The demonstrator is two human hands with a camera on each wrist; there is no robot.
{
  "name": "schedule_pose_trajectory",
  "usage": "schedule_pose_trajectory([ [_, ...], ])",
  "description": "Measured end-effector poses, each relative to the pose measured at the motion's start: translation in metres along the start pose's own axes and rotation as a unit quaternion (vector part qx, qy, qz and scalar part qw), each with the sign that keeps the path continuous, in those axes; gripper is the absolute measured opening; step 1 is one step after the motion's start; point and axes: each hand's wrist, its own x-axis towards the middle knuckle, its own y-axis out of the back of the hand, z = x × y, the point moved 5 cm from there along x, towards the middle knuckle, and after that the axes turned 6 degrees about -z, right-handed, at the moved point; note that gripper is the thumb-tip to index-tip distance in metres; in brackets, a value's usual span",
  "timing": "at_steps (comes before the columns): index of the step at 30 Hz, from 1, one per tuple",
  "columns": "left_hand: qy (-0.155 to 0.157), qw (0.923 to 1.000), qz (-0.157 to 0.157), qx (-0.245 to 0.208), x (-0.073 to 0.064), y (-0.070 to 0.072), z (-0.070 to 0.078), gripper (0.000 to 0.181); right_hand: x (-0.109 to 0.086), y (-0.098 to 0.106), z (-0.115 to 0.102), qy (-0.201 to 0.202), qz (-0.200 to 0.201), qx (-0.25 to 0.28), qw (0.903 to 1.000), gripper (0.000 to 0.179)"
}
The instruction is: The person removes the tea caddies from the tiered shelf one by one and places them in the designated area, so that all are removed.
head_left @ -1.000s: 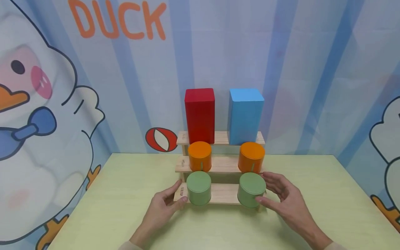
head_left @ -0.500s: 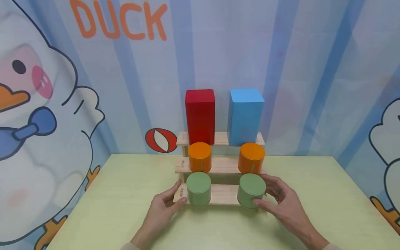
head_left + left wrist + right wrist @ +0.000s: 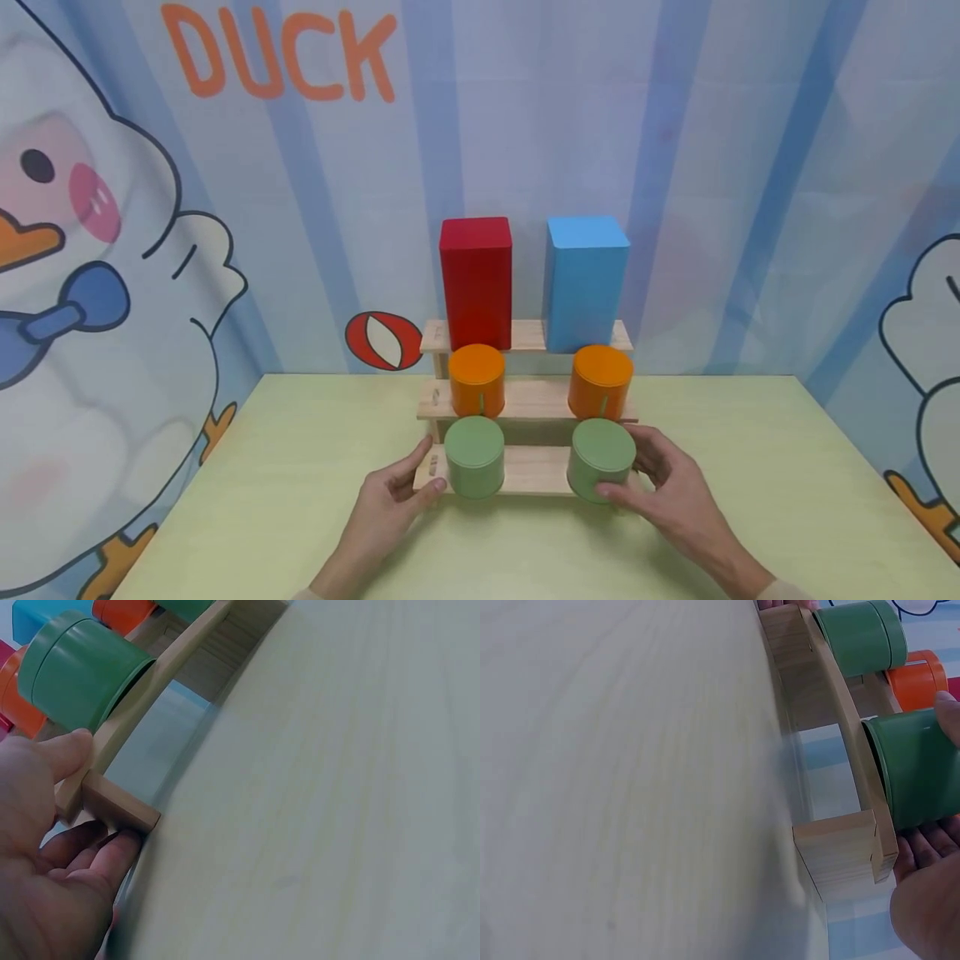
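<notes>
A three-step wooden display stand stands on the table. My left hand grips the left end of its bottom step; in the left wrist view the thumb lies on the step's edge beside a green round tin and the fingers curl at the stand's leg. On the right, my right hand holds the other green round tin, thumb across its front and fingers around its far side. That tin sits at the step's right end in the right wrist view.
Two orange round tins stand on the middle step. A tall red box and a tall light blue box occupy the top step. Behind the pale table hangs a striped cloth with duck drawings.
My right thumb has slid leftward, farther across the front of the right green tin. The left hand keeps its place on the stand, and the head view has shifted slightly.
</notes>
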Motion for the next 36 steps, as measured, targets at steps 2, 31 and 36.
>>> schedule_pose_trajectory([
  [2,0.002,1.0000,0.000,-0.003,-0.0001,0.0000,-0.0002,0.069,-0.0001,-0.0006,0.0006,-0.003,-0.001,-0.001,1.0000,0.066],
  [31,-0.004,0.9999,0.003,-0.012,-0.0004,0.0003,-0.0017,0.067,0.0018,-0.0031,-0.0014,-0.014,-0.007,-0.008,0.9998,0.068],
  [36,-0.001,0.9999,0.002,-0.011,-0.0003,0.0002,-0.0023,0.068,0.0021,-0.0032,-0.0009,-0.022,-0.006,-0.014,0.9997,0.069],
])
